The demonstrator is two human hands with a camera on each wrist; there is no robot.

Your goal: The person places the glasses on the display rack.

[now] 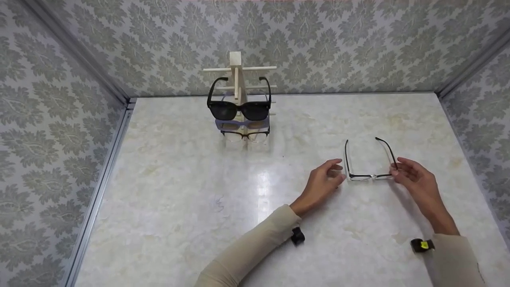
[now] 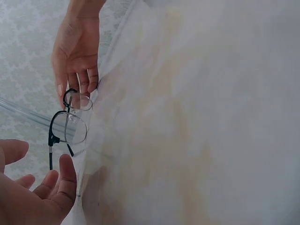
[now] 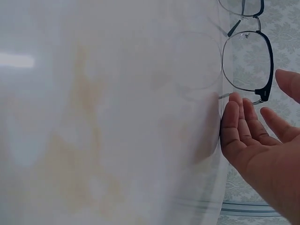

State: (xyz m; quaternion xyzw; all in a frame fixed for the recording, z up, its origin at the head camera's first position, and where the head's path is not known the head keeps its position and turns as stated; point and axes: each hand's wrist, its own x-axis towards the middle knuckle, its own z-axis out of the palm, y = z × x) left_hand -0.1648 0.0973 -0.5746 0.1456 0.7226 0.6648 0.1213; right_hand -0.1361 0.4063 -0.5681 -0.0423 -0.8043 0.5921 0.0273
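I saw lots of open table (image 1: 179, 191) on the left. Only the wooden rack (image 1: 238, 79) of glasses stood far back by the wall.

a pale marbled desk (image 1: 191, 207) with a glossy glare patch fills the booth. damask-patterned grey-green wallpaper (image 1: 318, 44) covers three enclosing walls, with metal strips (image 1: 99, 187) running along the seams and corners.

beige sleeves (image 1: 255, 249), black wrist cameras (image 1: 297, 236)

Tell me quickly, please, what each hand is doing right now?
Left hand: open, holding nothing, beside the thin black-rimmed clear glasses.
Right hand: open, fingertips at the glasses' right corner; contact unclear.
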